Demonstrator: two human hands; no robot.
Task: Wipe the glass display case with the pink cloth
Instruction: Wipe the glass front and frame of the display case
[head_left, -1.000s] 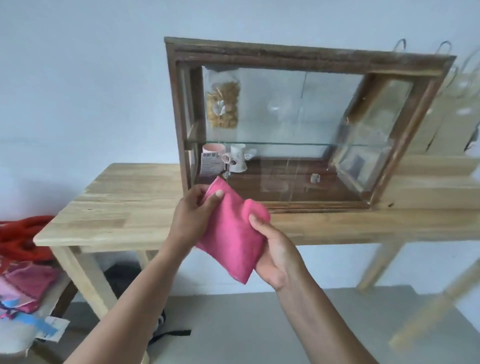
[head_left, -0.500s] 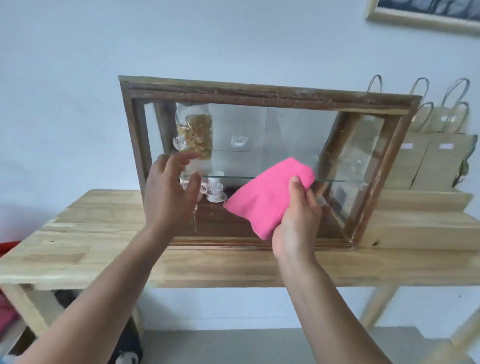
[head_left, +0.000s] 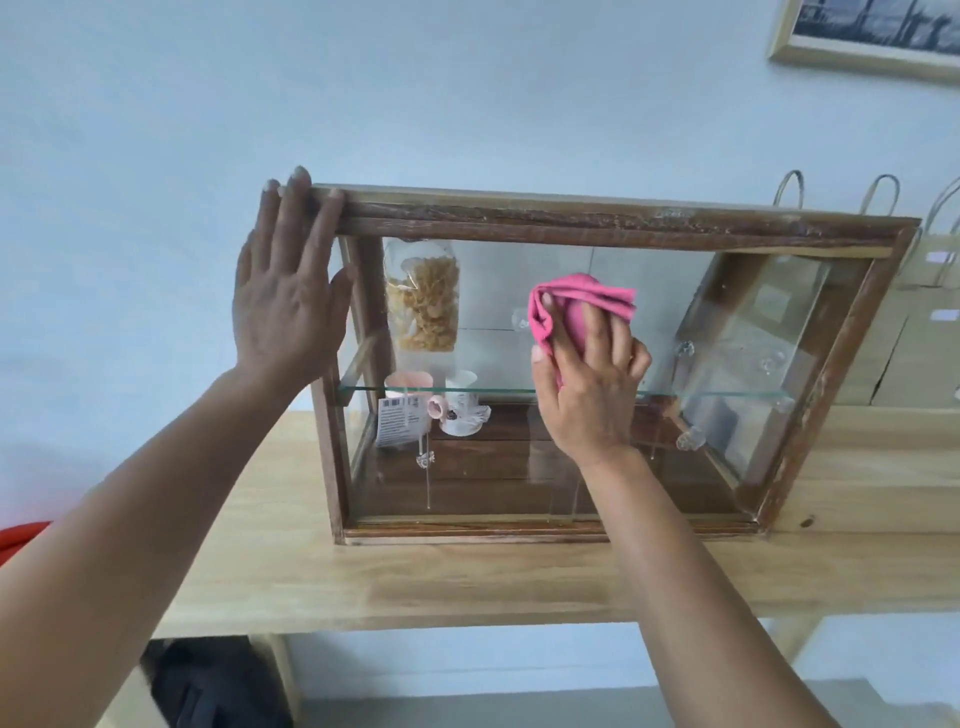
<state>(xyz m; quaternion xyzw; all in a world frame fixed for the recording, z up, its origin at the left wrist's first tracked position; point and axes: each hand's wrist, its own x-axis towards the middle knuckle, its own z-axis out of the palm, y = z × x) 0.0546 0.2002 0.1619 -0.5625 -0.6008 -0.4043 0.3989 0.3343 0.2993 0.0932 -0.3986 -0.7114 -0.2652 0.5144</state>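
A wood-framed glass display case (head_left: 597, 221) stands on a light wooden table (head_left: 467, 582). My right hand (head_left: 589, 384) presses a bunched pink cloth (head_left: 571, 301) flat against the middle of the front glass. My left hand (head_left: 288, 296) lies open and flat on the case's top left corner, fingers spread over the frame. Inside the case, a bag of pasta (head_left: 422, 296) hangs at the upper left, with a pink cup (head_left: 408, 387) and a white cup (head_left: 462, 405) below it by the glass shelf.
Brown paper bags (head_left: 919, 322) with handles stand to the right of the case against the wall. A framed picture (head_left: 872, 36) hangs at the upper right. A dark bag (head_left: 218, 686) sits under the table, and red fabric (head_left: 21, 535) shows at the left edge.
My right hand lifted the pink cloth from low in front of the case and pressed it to the glass. My left hand let go of the cloth and rose to the top left corner.
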